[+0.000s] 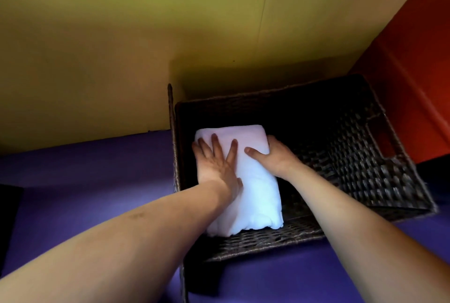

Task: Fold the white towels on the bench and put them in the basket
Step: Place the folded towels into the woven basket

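One folded white towel lay inside one dark woven basket, against its left wall. The basket stood on the purple bench, by the yellow wall. Open room remained along the basket's right side. My left hand pressed flat on the towel, fingers straight and spread. My right hand gripped the towel's right edge, thumb on top.

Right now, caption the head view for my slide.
Both hands, left and right, settle a folded white towel into the wicker basket.
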